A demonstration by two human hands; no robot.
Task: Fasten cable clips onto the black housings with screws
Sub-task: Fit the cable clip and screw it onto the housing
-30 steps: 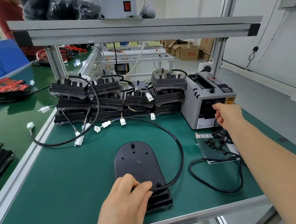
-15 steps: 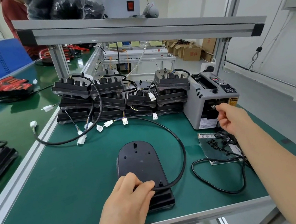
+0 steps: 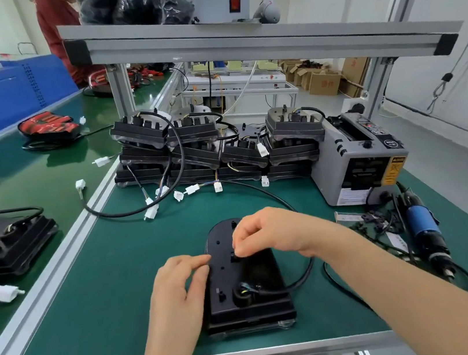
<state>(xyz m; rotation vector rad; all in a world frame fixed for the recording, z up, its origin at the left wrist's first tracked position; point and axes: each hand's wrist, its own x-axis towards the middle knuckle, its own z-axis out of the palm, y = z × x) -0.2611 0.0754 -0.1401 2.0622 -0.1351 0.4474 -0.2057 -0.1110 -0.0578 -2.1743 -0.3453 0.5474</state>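
step: seat clip (image 3: 234,258) on housing (image 3: 246,306) | right hand (image 3: 268,233) fingers pinch clip | left hand (image 3: 177,292) fingers nearly straight, steadying housing's 9 o'clock edge | advice: align holes first, screwdriver (image 3: 425,227) lies at 3 o'clock

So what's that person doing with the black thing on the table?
A person is putting together a black housing on the green table. The left hand rests on its left edge to steady it. The right hand pinches a small black cable clip against its top. The electric screwdriver lies untouched on the right.
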